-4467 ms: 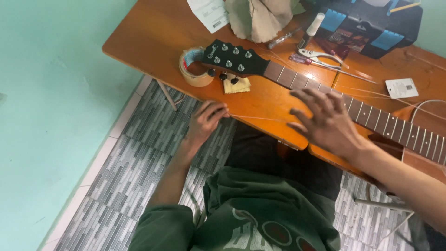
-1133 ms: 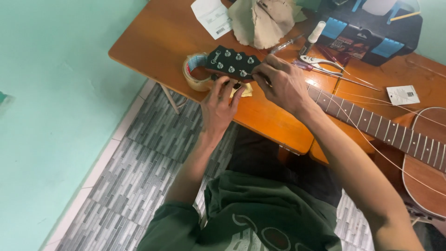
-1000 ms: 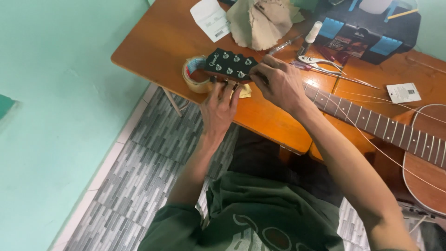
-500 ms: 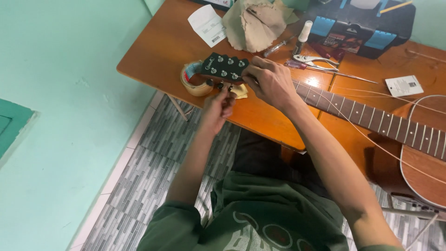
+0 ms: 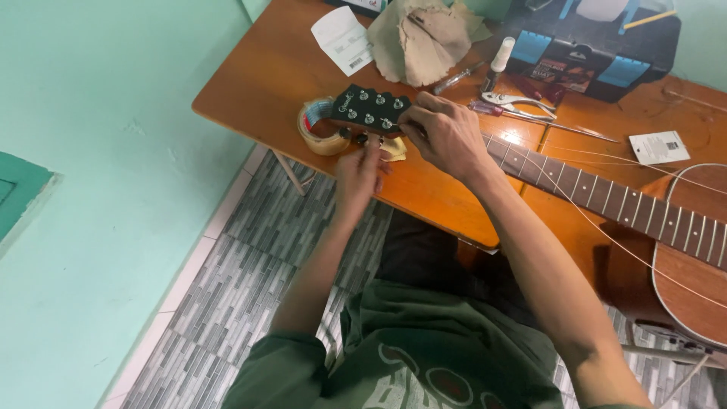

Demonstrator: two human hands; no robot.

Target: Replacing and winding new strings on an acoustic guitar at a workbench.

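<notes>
On the orange wooden tabletop (image 5: 257, 83) lies a black guitar headstock (image 5: 369, 110) with silver pegs; right hand (image 5: 447, 136) pinches its edge, left hand (image 5: 360, 163) fingers its underside tuner.

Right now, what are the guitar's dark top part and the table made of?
The headstock, which the right hand touches while the left hand reaches its edge, looks like wood under glossy black paint, with shiny metal-looking tuning posts. The table seems wood or a wood-look board: orange-brown, smooth, reflecting light like varnish. I can't be sure which.
</notes>
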